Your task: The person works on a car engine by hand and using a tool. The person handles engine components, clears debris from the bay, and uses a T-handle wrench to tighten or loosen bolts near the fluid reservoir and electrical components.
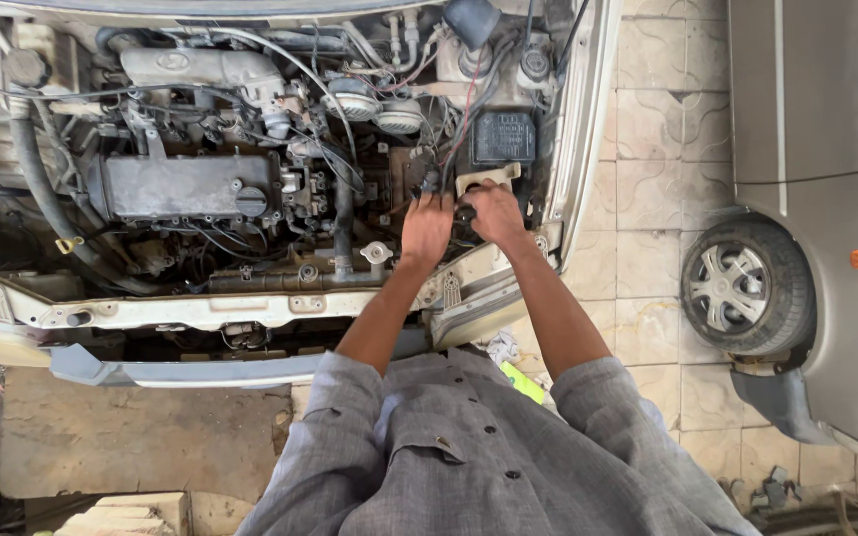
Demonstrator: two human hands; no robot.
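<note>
I lean over the open engine bay (191, 189) of a pale car. Both my hands reach into its right side, below a black fuse box (503, 137). My left hand (427, 226) is curled around something dark among the cables, just right of the radiator cap (375, 252). My right hand (495, 210) grips a small black part (466, 212) next to a beige bracket (487, 176). What exactly the fingers hold is hidden. Red and black wires (464, 109) run down to the spot between the hands.
The engine cover (186, 185) and hoses fill the bay's left. The car's front crossmember (201, 308) lies between me and the engine. A grey car with a wheel (742, 286) stands at the right on tiled floor. Bricks (131, 511) lie at lower left.
</note>
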